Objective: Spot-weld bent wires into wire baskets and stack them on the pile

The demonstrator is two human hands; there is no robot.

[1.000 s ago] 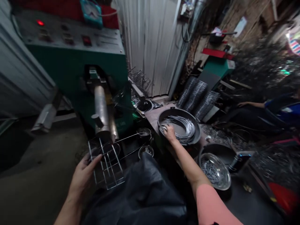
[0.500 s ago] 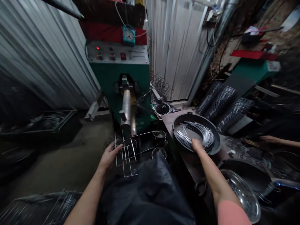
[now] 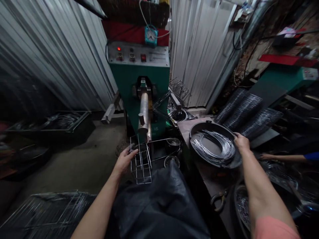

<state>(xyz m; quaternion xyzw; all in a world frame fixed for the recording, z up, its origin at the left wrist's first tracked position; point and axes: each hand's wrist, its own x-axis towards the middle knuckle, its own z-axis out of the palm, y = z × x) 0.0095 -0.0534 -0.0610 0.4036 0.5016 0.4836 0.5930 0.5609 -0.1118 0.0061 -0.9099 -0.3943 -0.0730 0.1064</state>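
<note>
A wire frame point(image 3: 141, 166) is held up over a dark apron point(image 3: 159, 205), its upper corner touched by the spread fingers of the left hand point(image 3: 123, 162); whether it is gripped cannot be told. The frame is seen upright, just in front of a steel cylinder point(image 3: 144, 109) on a green machine point(image 3: 139, 84). The right hand point(image 3: 241, 142) is closed over the rim of a black pan point(image 3: 199, 127), in which wire loops point(image 3: 214, 149) are coiled. The pan is placed on a metal worktop point(image 3: 185, 131), with pliers point(image 3: 218, 200) laid nearer the person and a steel bowl of short wire pieces point(image 3: 240, 205) set beside the right forearm. A wire rack point(image 3: 47, 212) is propped at lower left, near the person. Stacks of wire rings point(image 3: 249, 113) are ranged behind the pan, and a co-worker's arm in a blue sleeve point(image 3: 281, 157) is extended at right. A control panel point(image 3: 138, 54) with a lit red lamp is mounted on top of the machine, below a round gauge point(image 3: 151, 36), and corrugated metal walls point(image 3: 62, 56) are seen beyond
</note>
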